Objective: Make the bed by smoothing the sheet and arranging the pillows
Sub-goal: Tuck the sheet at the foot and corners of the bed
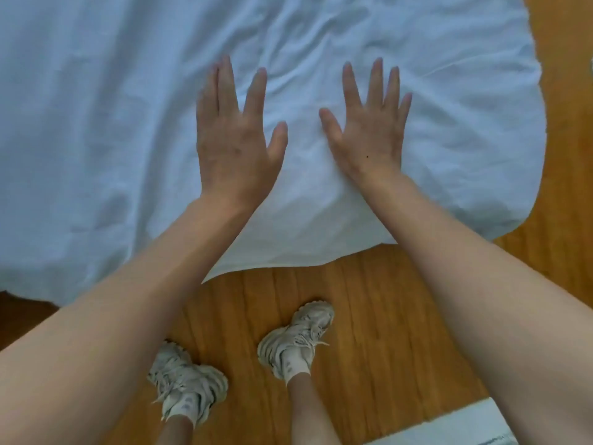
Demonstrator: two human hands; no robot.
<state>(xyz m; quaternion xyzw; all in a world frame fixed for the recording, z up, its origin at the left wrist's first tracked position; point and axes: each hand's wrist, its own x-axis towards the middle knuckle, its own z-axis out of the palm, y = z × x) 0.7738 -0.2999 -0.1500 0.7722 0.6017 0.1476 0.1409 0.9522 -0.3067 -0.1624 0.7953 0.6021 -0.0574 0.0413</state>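
- Sheet of pale, bluish-white wrinkled cotton (112, 107) is covering the bed and filling the upper part of the view; its rounded corner is hanging toward the floor on the right side, and its lower hem is draping over the bed's near edge.
- Left hand (232, 149) is lying flat on the sheet, palm down, with fingers straight and spread apart, gripping nothing.
- Right hand (369, 136) is lying flat on the sheet just beside the left hand, palm down, fingers also straight and fanned out, holding nothing.
- Creases are running through the sheet beyond the fingertips of both hands, thickest above and to the right of the right hand; the stretch of sheet left of the left hand is looking smoother.
- Both bare forearms are reaching from the near edge of the sheet toward its middle.
- Warm brown wooden plank floor (369, 316) is showing below the sheet's hem and past its right corner.
- Two chunky off-white laced sneakers (295, 338) with white socks are standing on the floor just below the sheet's hem.
- Pale object (449, 425) is sitting on the floor far below the sheet's right corner; what it is cannot be told.
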